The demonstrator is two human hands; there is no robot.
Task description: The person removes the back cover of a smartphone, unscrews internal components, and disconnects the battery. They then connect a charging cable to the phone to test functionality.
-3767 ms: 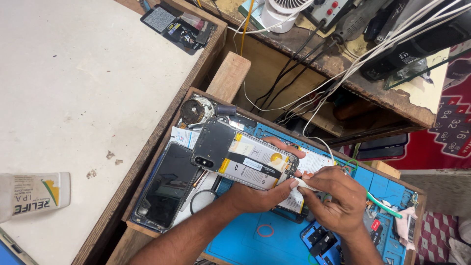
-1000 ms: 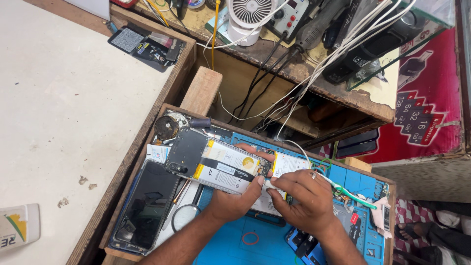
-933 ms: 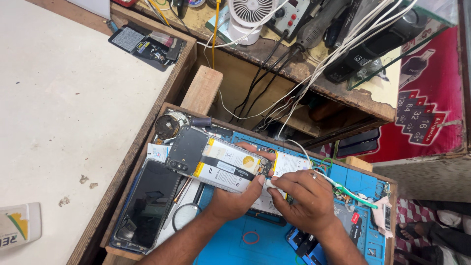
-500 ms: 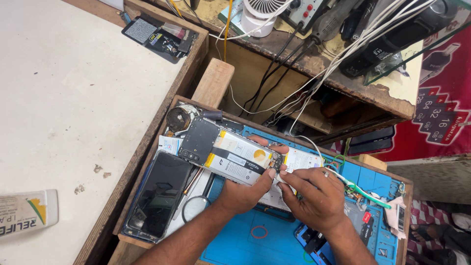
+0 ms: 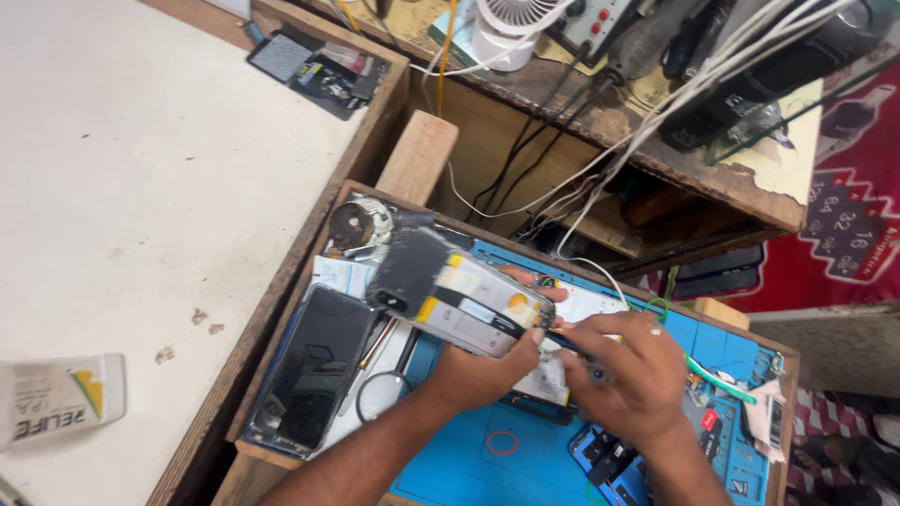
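The left hand [image 5: 478, 370] clasps the opened grey phone with its exposed white battery [image 5: 459, 295] tilted above the blue silicone mat [image 5: 525, 459] (steadying it), while the right hand [image 5: 628, 379] pinches a thin dark tool [image 5: 577, 347] at its edge.

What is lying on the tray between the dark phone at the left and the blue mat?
In the head view, between the dark phone and the blue mat lie a black wire loop and a thin copper-coloured rod, on white paper.
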